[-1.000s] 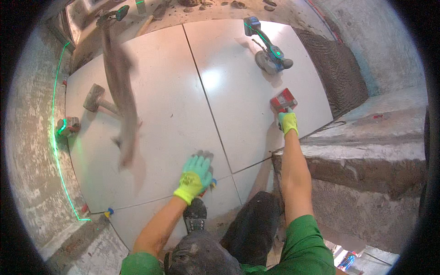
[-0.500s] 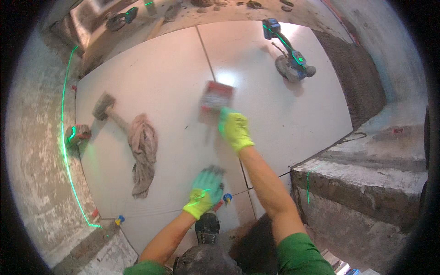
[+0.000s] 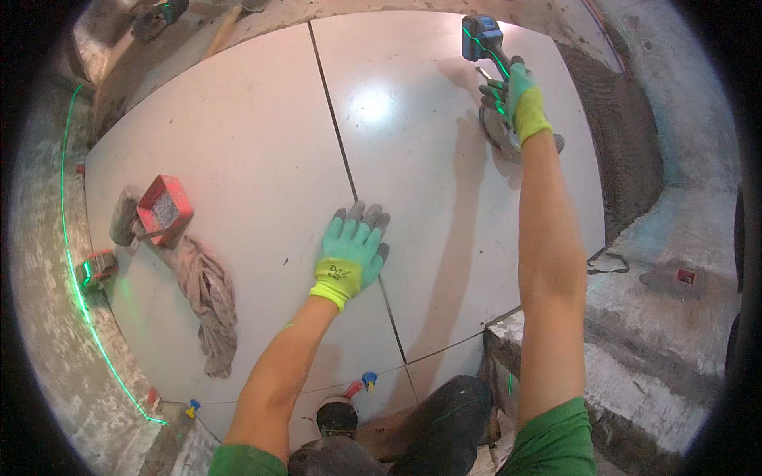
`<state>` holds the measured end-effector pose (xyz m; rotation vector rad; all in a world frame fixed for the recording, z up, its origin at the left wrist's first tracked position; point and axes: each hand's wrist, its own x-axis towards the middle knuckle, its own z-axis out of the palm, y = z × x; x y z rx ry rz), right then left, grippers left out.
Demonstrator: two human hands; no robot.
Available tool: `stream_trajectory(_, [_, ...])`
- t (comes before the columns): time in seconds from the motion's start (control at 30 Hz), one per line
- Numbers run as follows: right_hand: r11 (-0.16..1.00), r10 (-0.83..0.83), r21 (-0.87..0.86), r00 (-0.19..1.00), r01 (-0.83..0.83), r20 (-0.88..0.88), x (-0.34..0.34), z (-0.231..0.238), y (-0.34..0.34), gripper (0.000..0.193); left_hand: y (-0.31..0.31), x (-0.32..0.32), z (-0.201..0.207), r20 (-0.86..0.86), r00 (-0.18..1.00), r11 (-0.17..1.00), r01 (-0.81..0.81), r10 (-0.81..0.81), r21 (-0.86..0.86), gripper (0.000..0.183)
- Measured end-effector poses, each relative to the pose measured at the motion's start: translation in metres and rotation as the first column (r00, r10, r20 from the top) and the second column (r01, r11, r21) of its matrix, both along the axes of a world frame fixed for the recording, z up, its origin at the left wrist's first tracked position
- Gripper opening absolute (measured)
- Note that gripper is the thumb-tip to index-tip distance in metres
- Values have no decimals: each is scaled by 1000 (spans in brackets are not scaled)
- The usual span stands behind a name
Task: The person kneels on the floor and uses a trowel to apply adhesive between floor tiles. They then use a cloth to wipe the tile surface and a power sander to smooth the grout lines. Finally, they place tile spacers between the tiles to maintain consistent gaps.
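Observation:
My left hand, in a green and yellow glove with grey fingertips, lies flat on the large pale tiles, fingers spread and nothing held. At the far right my gloved right hand is at the handle of a blue and black cordless power tool with a round grey disc at its head. Its fingers seem bent around the handle, which they partly hide. To the left, a red box-shaped tool with a speckled grey face rests against a mallet. A crumpled brownish cloth lies beside them.
A red and black device stands at the left wall, where a green laser line runs. Small blue and yellow clips sit by the near tile joint. Rough concrete steps rise at right; dark mortar borders the far right.
My right hand has let go of the red box-shaped tool, now by the mallet, and has reached to the power tool. My left hand has moved forward onto the tile. The view has shifted.

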<state>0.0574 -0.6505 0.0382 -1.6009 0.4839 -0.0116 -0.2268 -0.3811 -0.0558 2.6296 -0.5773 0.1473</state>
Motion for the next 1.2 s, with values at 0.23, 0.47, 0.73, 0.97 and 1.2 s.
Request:
stream_trajectory(0.23, [900,108,-389,965,-198,-240,13,-9,-31,54,0,3,0,-5,1000,1000,1,-1,10,52])
stream_trajectory(0.47, [729,203,-599,940,-333,-276,-121,3,-34,39,0,0,-2,23,1000,1000,2,-3,28,49])
stream_trajectory(0.73, [680,114,-709,981,-190,-154,-190,15,-45,48,-40,61,33,8,999,985,-40,42,-166,45])
stream_trajectory(0.97, [646,14,-722,949,-249,-315,-167,0,-64,64,-176,207,68,377,926,972,107,-21,-209,42])
stream_trajectory(1.2, [833,127,-432,878,-347,-461,-158,-23,-83,70,-212,259,94,-304,953,1000,1,1,8,39])
